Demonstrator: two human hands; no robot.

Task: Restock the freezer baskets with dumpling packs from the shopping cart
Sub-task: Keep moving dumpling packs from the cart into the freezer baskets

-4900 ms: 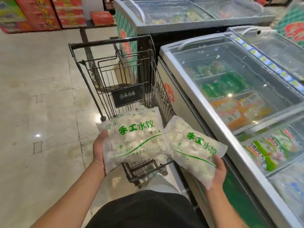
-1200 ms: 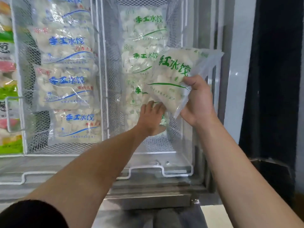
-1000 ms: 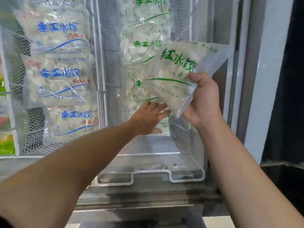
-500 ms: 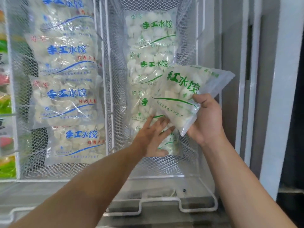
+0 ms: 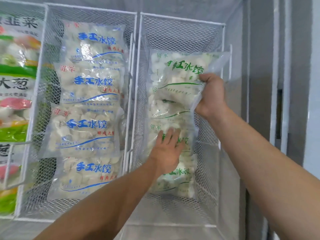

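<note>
I look down into a freezer with white wire mesh baskets. The right basket (image 5: 180, 32) holds a row of clear dumpling packs with green lettering. My right hand (image 5: 210, 94) grips the right side of a green-lettered dumpling pack (image 5: 176, 75), which lies over the top of that row. My left hand (image 5: 167, 151) presses flat, fingers spread, on a lower green-lettered pack (image 5: 183, 174) in the same basket.
The middle basket (image 5: 43, 84) holds several dumpling packs with blue lettering (image 5: 91, 84). Colourful packs (image 5: 15, 75) fill a basket at the far left. The grey freezer wall and sliding lid frame (image 5: 277, 84) run along the right.
My right hand has lowered the pack from a tilted hold above the basket onto the top of the green row. My left hand stays pressed on the lower packs.
</note>
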